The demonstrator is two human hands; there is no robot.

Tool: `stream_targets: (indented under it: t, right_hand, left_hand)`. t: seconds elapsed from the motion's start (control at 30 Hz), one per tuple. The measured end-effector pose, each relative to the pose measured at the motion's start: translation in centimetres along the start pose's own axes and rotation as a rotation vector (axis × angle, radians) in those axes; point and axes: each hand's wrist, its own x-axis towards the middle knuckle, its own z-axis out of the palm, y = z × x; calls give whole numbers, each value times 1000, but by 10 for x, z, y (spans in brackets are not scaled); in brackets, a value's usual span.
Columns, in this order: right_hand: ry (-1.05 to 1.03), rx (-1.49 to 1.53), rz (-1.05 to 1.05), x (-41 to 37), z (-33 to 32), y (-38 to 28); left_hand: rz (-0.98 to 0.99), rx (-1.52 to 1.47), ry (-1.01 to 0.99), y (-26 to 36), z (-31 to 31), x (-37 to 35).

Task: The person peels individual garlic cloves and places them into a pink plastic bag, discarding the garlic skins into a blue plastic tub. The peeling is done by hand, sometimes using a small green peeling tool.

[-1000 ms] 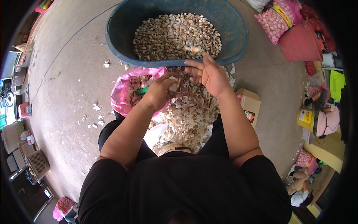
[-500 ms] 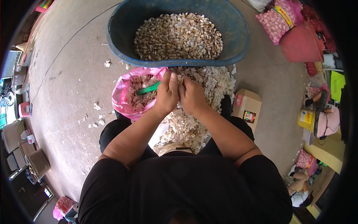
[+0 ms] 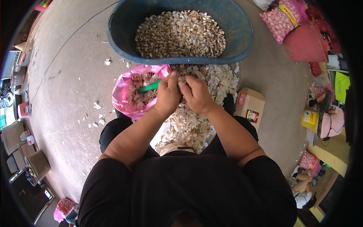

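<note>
My left hand is closed, with a green handle sticking out of it to the left; the tool's other end is hidden. Against it my right hand is closed too, thumb and fingers pinched around a small pale piece of what looks like garlic. The handle reaches over an open pink bag with garlic and loose skins in it. Below and behind both hands lies a heap of papery garlic skins. Just ahead stands a blue tub holding many separated garlic cloves.
A cardboard box stands by my right foot. Farther right are a pink mesh sack of garlic, a red tub and a yellow bucket near another person. Skin scraps dot the floor on the left.
My right hand has turned slightly and its fingertips have shifted at the left hand, opening a small gap between the palms. The left hand keeps the green handle. The view has tilted slightly.
</note>
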Motion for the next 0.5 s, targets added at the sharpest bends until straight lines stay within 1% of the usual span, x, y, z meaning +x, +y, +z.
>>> stream_targets:
  t: [0.07, 0.17, 0.27, 0.37, 0.47, 0.5]
  right_hand:
    - [6, 36, -9, -2, 1, 0]
    - [0, 1, -30, -2, -1, -3]
    - [78, -5, -64, -4, 3, -4]
    - [110, 111, 109, -9, 9, -10]
    - [267, 248, 128, -11, 23, -7]
    - [265, 210, 155, -10, 22, -7]
  left_hand:
    - [-82, -29, 1, 4, 0, -1]
    - [-167, -60, -114, 7, -9, 0]
    - [81, 141, -17, 3, -2, -3]
    - [524, 473, 68, -1, 0, 0]
    - [539, 511, 104, 3, 7, -4]
    - [508, 534, 102, 3, 6, -3]
